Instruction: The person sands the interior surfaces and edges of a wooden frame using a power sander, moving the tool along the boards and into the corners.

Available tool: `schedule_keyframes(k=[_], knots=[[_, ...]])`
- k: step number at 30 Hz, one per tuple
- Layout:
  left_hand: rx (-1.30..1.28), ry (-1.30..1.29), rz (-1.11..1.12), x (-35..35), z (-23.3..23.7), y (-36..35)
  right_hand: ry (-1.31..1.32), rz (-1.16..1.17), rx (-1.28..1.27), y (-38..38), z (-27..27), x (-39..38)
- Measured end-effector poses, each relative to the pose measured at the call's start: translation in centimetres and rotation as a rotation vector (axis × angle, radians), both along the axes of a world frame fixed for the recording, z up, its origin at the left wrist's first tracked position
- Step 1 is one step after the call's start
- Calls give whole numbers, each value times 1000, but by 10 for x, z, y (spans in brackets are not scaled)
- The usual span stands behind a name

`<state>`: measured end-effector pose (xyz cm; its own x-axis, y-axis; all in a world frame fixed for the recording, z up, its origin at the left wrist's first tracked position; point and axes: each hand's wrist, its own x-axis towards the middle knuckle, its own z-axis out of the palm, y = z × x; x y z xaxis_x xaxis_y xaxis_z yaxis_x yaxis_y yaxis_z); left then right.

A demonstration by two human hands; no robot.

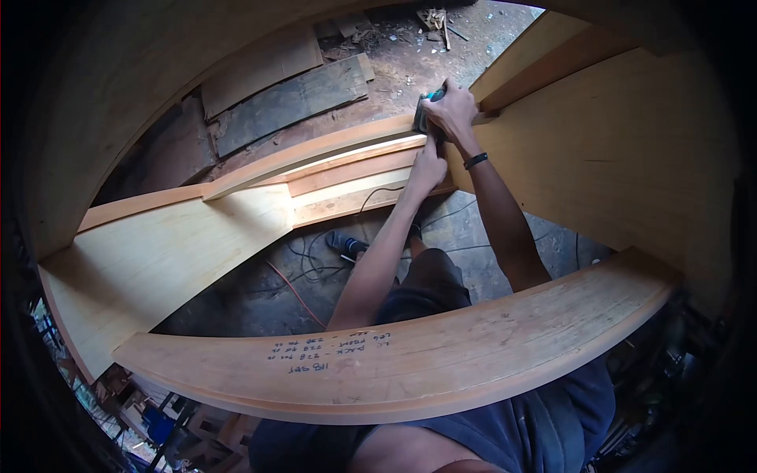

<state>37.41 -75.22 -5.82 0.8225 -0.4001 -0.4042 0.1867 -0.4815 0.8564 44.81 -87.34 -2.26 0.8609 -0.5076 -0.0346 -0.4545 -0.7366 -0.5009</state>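
Note:
My right hand point(455, 109) is wrapped over a small black-and-teal power tool point(423, 113), whose exact kind is partly hidden by the fingers. The tool rests on the far curved wooden rail point(315, 148), near its right end. A dark band circles my right wrist. Just below the tool, my left hand point(428, 168) has its index finger stretched up toward the rail and the tool's lower edge. Its other fingers are mostly hidden, and nothing held shows in it. A dark cord point(378, 191) passes beside my left hand across the frame's lower board point(339, 206).
A curved plank point(473, 339) with handwritten notes crosses in front of my body. Wooden panels point(173, 260) enclose me at left and right. Cables point(296, 296) lie on the concrete by my feet. Beyond the rail are loose boards point(292, 114) and wood scraps point(435, 24).

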Motion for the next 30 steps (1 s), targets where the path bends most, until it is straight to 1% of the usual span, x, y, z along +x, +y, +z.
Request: schedule_keyframes(k=[2,3,6,8,10,12,14,16,17,21,23,26,30], knots=[[11,-13,-54,1,-5,-21,52,-75,-43,-23,1,-4],[16,-9,-88,2,4,-30,68,-93,-71,-34,-5,-4],[-6,27,-105,2,-1,-49,94,-91,-88,-56,-9,-4],[-32,-21,-67,1,-9,-50,82,-81,-94,-55,-7,-6],[36,-17,-84,2,-7,-41,96,-98,-84,-42,-1,-6],[50,11,-59,-1,-5,-26,78,-68,-75,-27,-3,-5],[60,40,-28,1,-2,-7,61,-32,-68,-9,-7,0],[78,-19,0,0,-2,15,61,13,-55,15,-7,4],[85,-12,16,-1,-2,28,63,35,-7,27,-9,8],[96,-7,63,7,2,80,110,68,-30,88,-1,16],[93,10,101,6,1,108,87,109,-43,118,-4,21],[109,25,148,6,13,156,80,155,-33,170,0,25],[117,23,194,11,6,222,114,225,-3,241,-4,36]])
